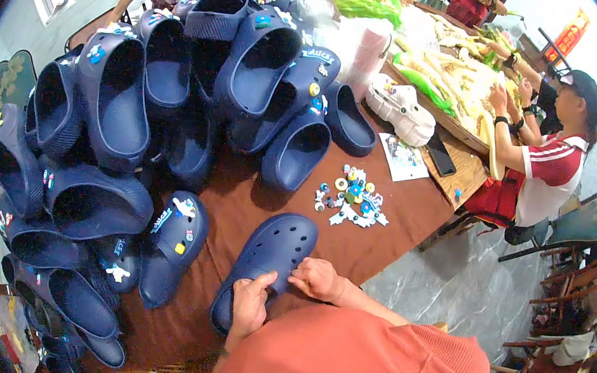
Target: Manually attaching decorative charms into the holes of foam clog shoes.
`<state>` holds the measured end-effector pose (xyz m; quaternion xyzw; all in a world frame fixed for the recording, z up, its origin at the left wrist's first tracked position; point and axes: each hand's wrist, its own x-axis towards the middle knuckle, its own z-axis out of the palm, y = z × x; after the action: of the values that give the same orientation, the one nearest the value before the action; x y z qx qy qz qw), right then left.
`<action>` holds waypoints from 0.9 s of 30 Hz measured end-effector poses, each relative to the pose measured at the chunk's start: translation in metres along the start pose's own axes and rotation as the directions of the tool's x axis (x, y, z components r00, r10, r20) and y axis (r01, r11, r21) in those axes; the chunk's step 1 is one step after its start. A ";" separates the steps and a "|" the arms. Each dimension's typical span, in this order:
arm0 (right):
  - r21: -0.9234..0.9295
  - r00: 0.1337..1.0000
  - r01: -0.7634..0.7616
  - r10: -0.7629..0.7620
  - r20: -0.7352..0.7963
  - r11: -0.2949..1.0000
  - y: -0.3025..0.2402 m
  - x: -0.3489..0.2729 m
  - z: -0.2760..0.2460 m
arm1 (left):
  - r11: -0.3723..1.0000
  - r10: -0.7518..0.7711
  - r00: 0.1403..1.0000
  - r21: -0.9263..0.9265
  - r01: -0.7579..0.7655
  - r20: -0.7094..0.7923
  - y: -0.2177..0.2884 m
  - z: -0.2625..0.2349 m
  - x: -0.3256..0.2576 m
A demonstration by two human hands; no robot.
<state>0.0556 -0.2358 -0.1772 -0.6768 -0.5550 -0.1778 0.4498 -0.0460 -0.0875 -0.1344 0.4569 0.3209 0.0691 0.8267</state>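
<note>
A plain navy clog (279,239) with holes in its toe lies on the brown cloth in front of me, toe pointing away. My left hand (253,301) grips it near the foot opening, thumb laid across the top. The fingers of my right hand (314,278) are curled in a pinch against the clog's right edge; whatever they may hold is hidden. Beyond the toe is a loose pile of small shoe charms (357,199) in blue, white and yellow. To the left sits another navy clog (172,249) with charms fixed on its toe.
Many navy clogs (118,103) are heaped along the table's left and far side. A white clog (400,110), a printed card (402,158) and a black phone (441,154) lie at the right. Co-workers sit around a produce-covered table (466,134) beyond.
</note>
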 end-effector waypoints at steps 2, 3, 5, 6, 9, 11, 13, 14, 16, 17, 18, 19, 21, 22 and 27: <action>-0.002 1.000 -0.009 0.009 -0.014 1.000 0.000 -0.001 0.000 | 0.999 -0.036 0.999 0.009 0.036 -0.011 0.002 -0.003 0.001; -0.004 1.000 -0.005 0.005 -0.016 1.000 0.000 -0.001 0.000 | 0.997 -0.080 0.996 0.018 0.081 -0.025 0.002 -0.003 0.002; -0.063 0.999 0.031 -0.033 -0.024 0.998 0.000 0.000 -0.001 | 0.998 -0.066 0.997 -0.021 0.065 -0.038 0.000 0.002 0.002; -0.064 0.999 0.035 -0.036 -0.026 0.997 -0.001 0.001 -0.001 | 0.997 -0.057 0.997 -0.060 0.053 -0.054 -0.001 0.003 0.002; -0.081 0.998 0.042 -0.046 -0.049 0.996 -0.004 0.004 -0.002 | 0.994 -0.085 0.996 -0.074 0.084 -0.016 0.003 -0.001 0.002; -0.070 0.998 0.018 -0.023 -0.064 0.997 -0.004 0.003 -0.002 | 0.993 -0.082 0.997 -0.083 0.082 -0.005 0.009 0.002 -0.002; -0.013 0.998 -0.043 0.043 -0.050 0.999 -0.005 0.002 -0.003 | 0.993 -0.079 0.997 -0.092 0.079 0.005 0.011 0.005 -0.003; 0.044 0.994 -0.106 0.107 -0.030 0.993 -0.005 0.001 -0.002 | 0.994 -0.073 0.997 -0.088 0.072 -0.009 0.011 0.005 -0.003; 0.186 0.972 -0.219 0.231 -0.048 0.958 -0.006 0.001 -0.001 | 0.995 -0.061 0.998 -0.082 0.059 -0.022 0.010 0.007 0.000; 0.325 0.934 -0.324 0.355 -0.040 0.889 -0.006 0.001 0.000 | 0.991 -0.046 0.999 -0.123 0.046 0.003 0.007 0.007 0.002; 0.327 0.936 -0.318 0.350 -0.043 0.890 -0.004 0.000 0.001 | 0.986 -0.029 0.999 -0.165 0.034 0.029 0.007 0.009 0.003; 0.359 0.919 -0.356 0.392 -0.031 0.863 -0.002 0.000 0.002 | 0.986 -0.022 0.999 -0.164 0.027 0.029 0.009 0.013 0.001; 0.389 0.897 -0.401 0.442 -0.016 0.829 -0.002 -0.001 -0.002 | 0.998 -0.048 0.994 0.052 0.043 0.097 0.019 0.024 -0.010; 0.344 0.897 -0.425 0.441 0.033 0.837 0.001 0.000 -0.006 | 0.998 -0.048 0.994 0.053 0.042 0.099 0.020 0.025 -0.008; 0.297 0.941 -0.337 0.324 0.095 0.893 -0.010 0.007 -0.013 | 0.932 0.167 0.956 0.277 -0.233 0.243 0.000 0.009 -0.012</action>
<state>0.0523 -0.2423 -0.1614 -0.6862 -0.4623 0.0048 0.5616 -0.0497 -0.0990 -0.1258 0.6133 0.1876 0.0533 0.7654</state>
